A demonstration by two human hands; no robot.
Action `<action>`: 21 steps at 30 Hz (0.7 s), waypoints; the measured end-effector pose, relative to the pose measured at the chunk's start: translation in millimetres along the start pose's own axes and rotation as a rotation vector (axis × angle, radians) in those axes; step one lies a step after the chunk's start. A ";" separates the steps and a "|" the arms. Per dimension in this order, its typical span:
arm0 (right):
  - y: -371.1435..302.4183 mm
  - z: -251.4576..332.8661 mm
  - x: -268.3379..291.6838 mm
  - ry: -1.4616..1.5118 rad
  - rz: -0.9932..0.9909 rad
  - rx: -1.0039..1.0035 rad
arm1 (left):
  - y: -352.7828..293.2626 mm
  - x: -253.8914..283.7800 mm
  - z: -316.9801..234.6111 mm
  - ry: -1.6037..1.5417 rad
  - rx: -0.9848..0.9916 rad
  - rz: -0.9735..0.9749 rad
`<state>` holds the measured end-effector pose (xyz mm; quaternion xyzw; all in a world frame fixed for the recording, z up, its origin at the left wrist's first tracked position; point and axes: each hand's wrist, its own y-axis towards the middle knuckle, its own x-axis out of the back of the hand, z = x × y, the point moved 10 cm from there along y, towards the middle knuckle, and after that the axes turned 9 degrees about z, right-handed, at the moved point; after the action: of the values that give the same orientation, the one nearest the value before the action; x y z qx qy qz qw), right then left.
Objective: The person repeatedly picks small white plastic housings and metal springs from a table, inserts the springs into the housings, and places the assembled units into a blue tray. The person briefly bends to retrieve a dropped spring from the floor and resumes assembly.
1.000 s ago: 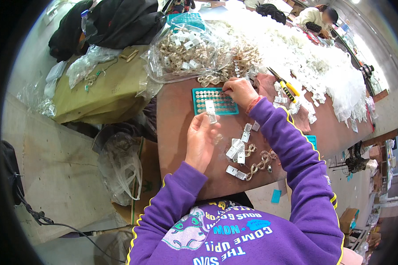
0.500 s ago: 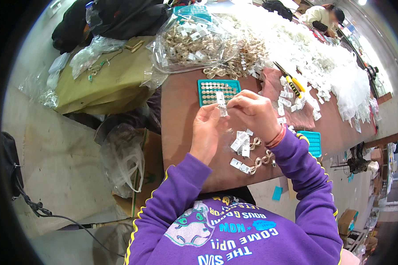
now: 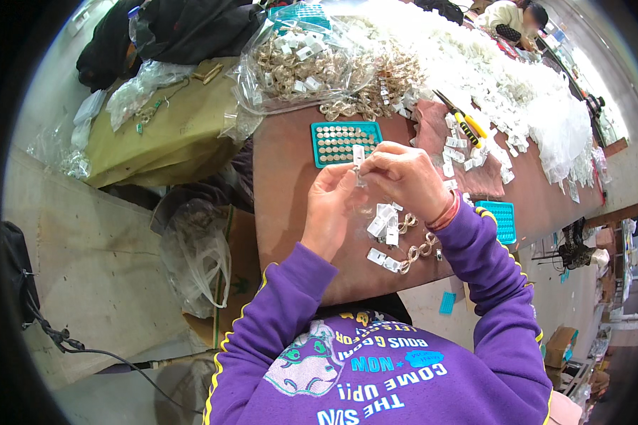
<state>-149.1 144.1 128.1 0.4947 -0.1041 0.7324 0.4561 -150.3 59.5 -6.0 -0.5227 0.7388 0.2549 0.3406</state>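
Observation:
Both my hands meet above the table around a small white plastic case, with a clear or pale part below it. My left hand pinches its lower end between thumb and forefinger. The fingertips of my right hand are closed against its right side; whether they hold something tiny is hidden. Just beyond lies a teal tray with rows of round silver button cells. Nearer me on the table are several loose white cases and another pair of white cases with coiled beige wire.
Yellow-handled pliers lie on a pink cloth at right, beside a large heap of white cases. A clear bag of wire bundles stands at the back. A second teal tray sits right of my wrist. Another person sits far right.
My right fingertips have come in closer against the white case, and the hands have drawn together slightly. The whole view has shifted a little.

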 end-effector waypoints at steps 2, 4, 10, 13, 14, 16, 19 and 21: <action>-2.7 2.8 1.3 -0.014 -0.031 -0.007 | -0.5 0.0 -2.4 0.002 -0.005 -0.012; -7.2 6.6 8.6 0.005 -0.099 0.004 | -0.5 -2.3 -4.1 -0.006 -0.001 -0.007; -7.1 2.4 15.1 0.150 -0.189 -0.027 | -1.9 -6.7 -1.0 -0.032 0.028 0.010; -4.5 -3.0 8.2 0.211 -0.155 -0.038 | 0.4 -4.7 0.9 -0.045 0.033 0.031; -4.4 -4.2 6.2 0.183 -0.137 -0.039 | 1.0 -4.0 2.3 -0.046 0.047 0.040; -5.1 -5.7 1.5 0.147 -0.106 -0.028 | 1.1 -2.9 5.4 -0.086 0.059 0.040; -14.9 31.6 0.3 -0.234 -0.244 0.298 | -0.1 0.3 8.6 -0.199 0.045 0.001; -22.5 40.3 -7.2 -0.327 -0.280 0.353 | -1.1 1.5 9.2 -0.274 0.021 -0.013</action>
<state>-105.8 128.4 135.2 0.6876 0.0225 0.5797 0.4366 -147.4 65.0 -13.0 -0.4843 0.6843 0.3141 0.4455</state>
